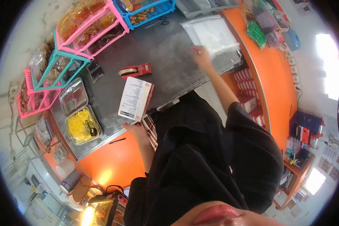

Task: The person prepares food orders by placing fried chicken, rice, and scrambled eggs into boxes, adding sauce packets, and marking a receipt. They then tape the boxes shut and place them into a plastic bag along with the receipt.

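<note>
A white box with printed text and red sides (135, 98) lies at the front edge of the dark metal table (165, 62). My left hand (136, 131) is at its lower edge, fingers partly hidden against it. My right hand (202, 56) is over the table at the near left corner of a stack of clear plastic bags (210, 34). Its fingers are curled together, and what they hold, if anything, is too small to tell. Behind the box stands a red tape dispenser (135, 70).
Pink, teal and blue baskets (113, 28) of packets line the back left. A tray of yellow food (83, 126) sits at the left, beside a clear-lidded tray (74, 96). Scissors (162, 22) lie at the back. Red-and-white boxes (246, 81) fill a shelf under the right side.
</note>
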Demonstrator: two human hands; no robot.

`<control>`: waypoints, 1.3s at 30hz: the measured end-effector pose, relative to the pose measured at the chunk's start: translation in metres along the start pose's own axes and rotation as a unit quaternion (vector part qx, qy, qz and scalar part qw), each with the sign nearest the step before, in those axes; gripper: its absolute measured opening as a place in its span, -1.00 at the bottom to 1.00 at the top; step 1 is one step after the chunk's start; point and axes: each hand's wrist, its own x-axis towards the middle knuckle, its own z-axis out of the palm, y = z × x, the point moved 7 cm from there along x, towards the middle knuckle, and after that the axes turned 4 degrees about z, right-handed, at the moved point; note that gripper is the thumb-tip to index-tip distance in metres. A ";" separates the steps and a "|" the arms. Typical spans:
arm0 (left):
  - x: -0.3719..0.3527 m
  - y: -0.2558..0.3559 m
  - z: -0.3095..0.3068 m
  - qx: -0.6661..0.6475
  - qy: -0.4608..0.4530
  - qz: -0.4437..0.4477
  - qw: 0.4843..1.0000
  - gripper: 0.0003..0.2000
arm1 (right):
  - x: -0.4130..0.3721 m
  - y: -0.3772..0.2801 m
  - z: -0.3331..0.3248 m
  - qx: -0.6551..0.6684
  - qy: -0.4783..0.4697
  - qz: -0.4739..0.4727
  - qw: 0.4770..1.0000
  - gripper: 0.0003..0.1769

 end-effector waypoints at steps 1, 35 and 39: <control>0.009 0.007 -0.013 0.013 -0.019 0.020 1.000 -0.38 | 0.030 0.041 -0.019 0.002 0.063 -0.103 0.993 -0.74; -0.304 -0.374 0.366 0.587 -0.634 0.296 0.408 -0.25 | 0.079 0.004 -0.228 0.216 -0.842 0.041 0.493 -0.71; -0.349 -0.299 0.408 0.339 -0.704 0.129 0.611 -0.32 | 0.122 -0.077 -0.320 0.601 -0.609 -0.082 0.511 -0.65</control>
